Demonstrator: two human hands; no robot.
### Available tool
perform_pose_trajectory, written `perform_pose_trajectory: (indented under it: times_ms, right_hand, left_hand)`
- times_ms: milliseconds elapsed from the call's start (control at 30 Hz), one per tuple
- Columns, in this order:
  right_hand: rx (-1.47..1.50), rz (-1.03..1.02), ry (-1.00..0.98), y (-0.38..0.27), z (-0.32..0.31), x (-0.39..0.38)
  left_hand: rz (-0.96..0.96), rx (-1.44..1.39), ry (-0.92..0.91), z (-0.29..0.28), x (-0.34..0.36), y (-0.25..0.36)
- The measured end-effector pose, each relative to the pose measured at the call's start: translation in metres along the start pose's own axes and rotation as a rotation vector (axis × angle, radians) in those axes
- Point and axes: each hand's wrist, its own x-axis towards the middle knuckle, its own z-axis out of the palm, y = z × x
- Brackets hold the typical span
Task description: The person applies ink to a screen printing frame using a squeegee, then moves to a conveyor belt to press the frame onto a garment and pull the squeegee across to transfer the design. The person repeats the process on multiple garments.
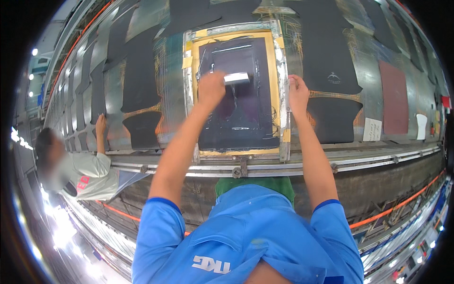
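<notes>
A screen printing frame [282,57] lies flat on the table before me, its dark mesh [222,130] bordered by yellowish tape. My left hand [211,88] is closed around a squeegee [236,78] over the upper middle of the mesh. The hand is slightly blurred, and its fingers hide the squeegee's left end. Streaks of wet, dark ink shine on the mesh around the tool. At the frame's right rail, my right hand [298,93] has its fingers curled in, with the fingertips against the rail's outer edge.
Black cut fabric pieces [326,57] lie on both sides of the frame. Farther right are a maroon sheet [394,97] and a handwritten paper [372,129]. A metal rail [293,169] runs along the near table edge. Another person [87,168] reaches over the table at left.
</notes>
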Motion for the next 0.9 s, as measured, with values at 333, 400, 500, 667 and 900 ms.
perform_pose_trajectory:
  times_ms: [333,400,500,667,900]
  right_hand:
    - [0.037,-0.072,0.016,-0.005,0.003,-0.003]
    - [0.053,-0.074,0.020,0.003,0.007,-0.003]
    - [0.014,-0.013,0.001,-0.002,0.002,-0.003]
    - [0.061,-0.028,0.012,0.010,0.006,0.002]
    - [0.028,0.014,-0.010,-0.006,0.000,-0.001]
  left_hand:
    - [-0.007,0.216,-0.078,0.036,0.089,-0.033]
    - [0.023,0.193,-0.046,0.036,0.053,-0.025]
    - [0.043,0.088,-0.099,0.018,-0.027,0.009]
    - [0.108,0.023,-0.048,0.004,-0.168,0.048]
    - [0.073,-0.091,0.093,0.010,-0.085,0.017]
